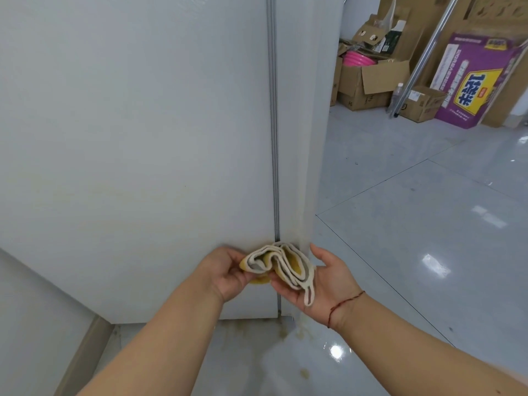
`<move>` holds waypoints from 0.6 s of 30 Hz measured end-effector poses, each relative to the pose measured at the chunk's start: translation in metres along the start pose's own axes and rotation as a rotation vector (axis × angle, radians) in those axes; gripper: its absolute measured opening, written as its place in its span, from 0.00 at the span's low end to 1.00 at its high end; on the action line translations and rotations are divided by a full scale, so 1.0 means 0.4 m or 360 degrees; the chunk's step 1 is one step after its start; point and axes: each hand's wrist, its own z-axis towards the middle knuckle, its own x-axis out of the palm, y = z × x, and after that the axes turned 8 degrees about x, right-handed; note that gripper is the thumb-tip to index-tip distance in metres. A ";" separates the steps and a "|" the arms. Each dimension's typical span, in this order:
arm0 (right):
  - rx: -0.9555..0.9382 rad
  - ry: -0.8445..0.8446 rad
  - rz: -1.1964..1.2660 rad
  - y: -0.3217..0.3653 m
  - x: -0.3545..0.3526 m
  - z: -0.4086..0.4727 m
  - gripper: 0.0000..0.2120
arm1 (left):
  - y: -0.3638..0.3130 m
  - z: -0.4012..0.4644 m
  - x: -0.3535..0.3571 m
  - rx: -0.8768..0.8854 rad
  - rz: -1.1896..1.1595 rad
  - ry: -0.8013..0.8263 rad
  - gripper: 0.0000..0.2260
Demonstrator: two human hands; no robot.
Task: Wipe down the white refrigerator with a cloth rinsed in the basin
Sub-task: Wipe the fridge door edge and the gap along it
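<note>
The white refrigerator (143, 138) fills the left and middle of the head view, with a grey seam running down it. Faint yellowish smears mark its lower side near the corner. A folded yellow cloth with a pale border (281, 267) is held low in front of that corner. My left hand (225, 271) pinches the cloth's left end. My right hand (328, 277) lies palm-up under the cloth's right part, fingers mostly straight. No basin is in view.
Glossy grey tiled floor (414, 224) spreads to the right, with yellowish spots (303, 372) by the refrigerator's foot. Cardboard boxes (368, 81), a purple box (474, 81), a metal pole (423, 55) and a plastic bottle (395, 98) stand at the far right. A wall with a beige skirting (83, 358) is at lower left.
</note>
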 end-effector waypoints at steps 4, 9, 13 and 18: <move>-0.0183 0.0130 -0.0245 0.035 0.064 -0.061 0.26 | -0.048 -0.052 0.050 0.0094 -0.0060 0.0108 0.14; -0.0525 0.0280 -0.0587 0.084 0.145 -0.130 0.27 | -0.130 -0.145 0.099 0.0200 -0.0130 0.0365 0.20; -0.0608 0.0251 -0.0563 0.080 0.162 -0.151 0.22 | -0.111 -0.189 0.089 0.0249 -0.0071 0.0449 0.12; -0.0267 -0.0179 -0.0454 -0.019 0.065 -0.107 0.20 | 0.024 -0.116 -0.002 -0.0052 0.0166 0.0301 0.11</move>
